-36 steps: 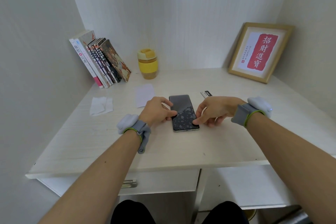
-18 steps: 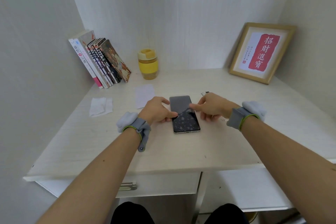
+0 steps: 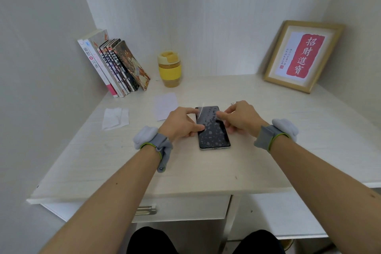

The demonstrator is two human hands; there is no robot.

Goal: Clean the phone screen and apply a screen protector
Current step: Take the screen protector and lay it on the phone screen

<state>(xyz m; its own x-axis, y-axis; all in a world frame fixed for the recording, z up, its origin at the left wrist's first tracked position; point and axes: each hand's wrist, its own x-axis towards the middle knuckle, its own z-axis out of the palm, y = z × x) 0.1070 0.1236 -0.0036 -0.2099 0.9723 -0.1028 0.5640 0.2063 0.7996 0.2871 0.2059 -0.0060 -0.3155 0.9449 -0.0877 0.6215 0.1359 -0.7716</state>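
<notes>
Observed from the room, left to right across the pale wood-grain surface [image 3: 123,171]. At 10 o'clock from the phone, a row of books [image 3: 115,66] leans against the left wall. At 9 o'clock, well apart from the phone, lies a folded white wipe [image 3: 115,118]. A flat white sheet [image 3: 166,105] lies just left of the phone's far end, partly under the left hand. A yellow lidded cup [image 3: 169,69] stands at 11 o'clock, near the back wall. Left hand [image 3: 181,123]: forefinger extended to the phone's top-left corner, thumb resting on the left edge of the screen; the grip is narrow, and at the forefinger tip a clear film [image 3: 201,112] curls up off the glass. Whether the fingers pinch the film or only touch it, cannot tell. Phone [image 3: 213,130] lies flat, face up, at the surface centre, long axis running 12 to 6 o'clock; screen dark with pale blotches over most of it. Right hand [image 3: 241,118]: forefinger pointing onto the upper part of the screen, remaining fingers curled loosely, holding nothing visible. Both wrists carry grey bands with green trim. A small dark-tipped object [image 3: 235,102] shows just beyond the right hand, too hidden to identify. At 2 o'clock a wooden picture frame [image 3: 302,55] with red calligraphy leans on the right wall.
</notes>
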